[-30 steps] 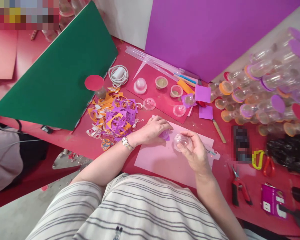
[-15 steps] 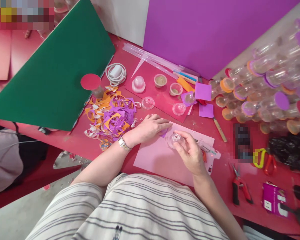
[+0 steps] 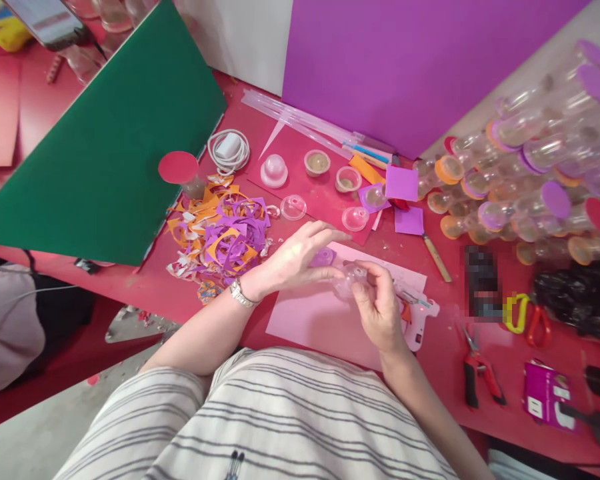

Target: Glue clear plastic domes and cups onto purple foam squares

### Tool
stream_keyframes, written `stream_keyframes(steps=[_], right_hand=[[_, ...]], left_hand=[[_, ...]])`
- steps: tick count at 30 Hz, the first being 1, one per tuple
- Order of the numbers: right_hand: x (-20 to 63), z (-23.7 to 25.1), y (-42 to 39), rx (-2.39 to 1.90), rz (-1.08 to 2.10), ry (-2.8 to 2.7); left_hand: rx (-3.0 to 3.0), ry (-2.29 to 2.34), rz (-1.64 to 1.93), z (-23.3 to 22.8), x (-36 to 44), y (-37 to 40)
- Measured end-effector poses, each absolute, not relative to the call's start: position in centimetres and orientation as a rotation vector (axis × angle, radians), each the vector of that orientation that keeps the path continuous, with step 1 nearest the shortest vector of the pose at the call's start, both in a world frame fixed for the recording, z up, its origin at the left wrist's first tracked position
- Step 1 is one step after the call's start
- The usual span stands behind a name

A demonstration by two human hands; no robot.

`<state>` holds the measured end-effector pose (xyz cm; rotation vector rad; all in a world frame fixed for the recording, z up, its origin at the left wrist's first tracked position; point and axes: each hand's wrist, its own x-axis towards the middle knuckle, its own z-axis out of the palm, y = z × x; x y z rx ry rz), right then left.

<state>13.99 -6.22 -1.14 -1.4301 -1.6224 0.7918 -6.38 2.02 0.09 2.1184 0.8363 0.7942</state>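
My right hand pinches a clear plastic dome lid by its right side, above the pink sheet. My left hand is open, fingers stretched to the right, and its thumb tip reaches the left edge of the dome lid; I cannot tell whether it presses on it. Partly hidden below the left fingers lies a small purple piece. To the right of my right hand, a white glue gun rests at the sheet's edge.
Purple and orange paper scraps heap at left beside a green board. Clear lids and small cups stand behind my hands. Capped clear bottles pile up at right, with red pliers and a knife nearby.
My left hand has lifted off the purple piece, and its thumb has spread out to the dome lid. My right hand still holds the lid in nearly the same place.
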Motion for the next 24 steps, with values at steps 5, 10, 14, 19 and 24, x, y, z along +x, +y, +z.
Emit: stream_keyframes(steps=[5,10,14,19,24], right_hand=[[12.8,-0.7,-6.4,-1.389,0.647,-1.46],[12.3,-1.0,-6.3,-1.374,0.524,-1.513],[13.3,-1.3,-5.8,-1.304,0.395,-1.696],[14.2,-1.1,-5.8,-1.296,0.314,-1.744],[14.1,-1.0,-5.9,-1.2,0.146,-1.813]], left_hand=[[1.983,0.69,0.75,-0.5,-4.4,0.4],[1.878,0.66,0.738,-1.5,-2.9,-1.0],[1.875,0.702,0.7,-1.5,-2.9,-0.8],[1.882,0.718,0.564,-1.1,-3.1,-0.5],[1.794,0.651,0.461,-0.3,-3.5,-0.3]])
